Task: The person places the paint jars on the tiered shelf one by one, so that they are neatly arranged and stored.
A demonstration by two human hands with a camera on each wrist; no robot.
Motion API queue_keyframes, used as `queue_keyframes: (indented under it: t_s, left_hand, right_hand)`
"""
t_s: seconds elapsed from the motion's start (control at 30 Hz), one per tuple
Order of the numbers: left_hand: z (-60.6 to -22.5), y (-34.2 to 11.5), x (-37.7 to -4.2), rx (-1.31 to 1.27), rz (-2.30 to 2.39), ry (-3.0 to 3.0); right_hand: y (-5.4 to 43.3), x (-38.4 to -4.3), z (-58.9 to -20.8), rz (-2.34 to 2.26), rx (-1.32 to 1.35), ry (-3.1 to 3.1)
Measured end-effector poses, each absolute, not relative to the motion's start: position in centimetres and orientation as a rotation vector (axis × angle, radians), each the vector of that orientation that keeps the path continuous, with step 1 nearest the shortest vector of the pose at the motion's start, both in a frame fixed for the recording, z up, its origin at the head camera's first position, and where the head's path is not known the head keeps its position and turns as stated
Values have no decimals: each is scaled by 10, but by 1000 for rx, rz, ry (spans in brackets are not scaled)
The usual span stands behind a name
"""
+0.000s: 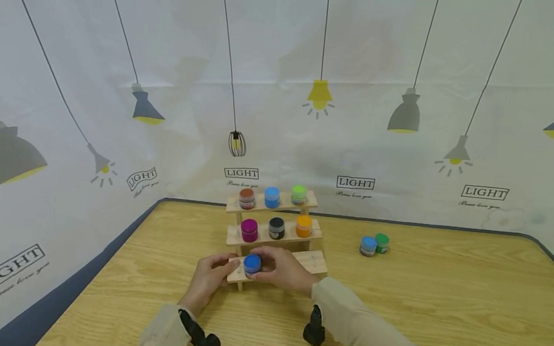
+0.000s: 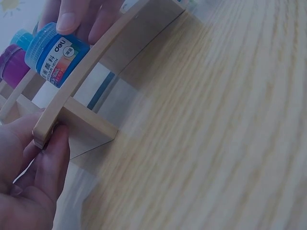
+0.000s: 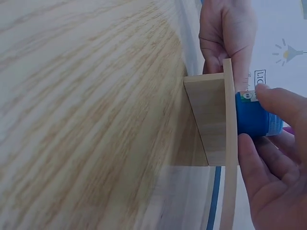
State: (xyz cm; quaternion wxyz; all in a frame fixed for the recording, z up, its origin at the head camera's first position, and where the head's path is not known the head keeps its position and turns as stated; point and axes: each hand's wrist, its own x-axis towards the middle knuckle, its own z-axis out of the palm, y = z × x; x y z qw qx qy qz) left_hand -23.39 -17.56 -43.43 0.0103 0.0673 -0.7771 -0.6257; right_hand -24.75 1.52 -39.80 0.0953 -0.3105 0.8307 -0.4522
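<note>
Pinches a dark blue paint jar (image 1: 252,263) between the thumb and fingers of the right hand (image 1: 281,268), just left of the head view's lower center. Holds it upright, base against the front tier of a wooden rack (image 1: 313,261), toward the left end (label reading "deli", at the upper left of the left wrist view). Grips that same end with the left hand (image 1: 210,276), thumb on top.

Shows on the middle tier, left to right, a magenta jar (image 1: 249,230), a black jar (image 1: 276,228) and an orange jar (image 1: 304,225). Shows above these, on the top tier, a brown jar (image 1: 247,198), a sky-blue jar (image 1: 272,197) and a lime green jar (image 1: 298,194).

Shows right of center, on the wood-grain table (image 1: 466,307), a pale blue jar (image 1: 368,246) just beside a green jar (image 1: 381,243). Shows across the upper frame a backdrop (image 1: 278,32) printed with lamps.
</note>
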Motion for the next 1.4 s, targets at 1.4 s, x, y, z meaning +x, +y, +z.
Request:
queue_keyframes:
  t_s: [1.4]
  left_hand:
    - [-434, -177, -235, 232, -1997, -2417]
  right_hand:
    - [159, -241, -386, -1463, -889, 2629]
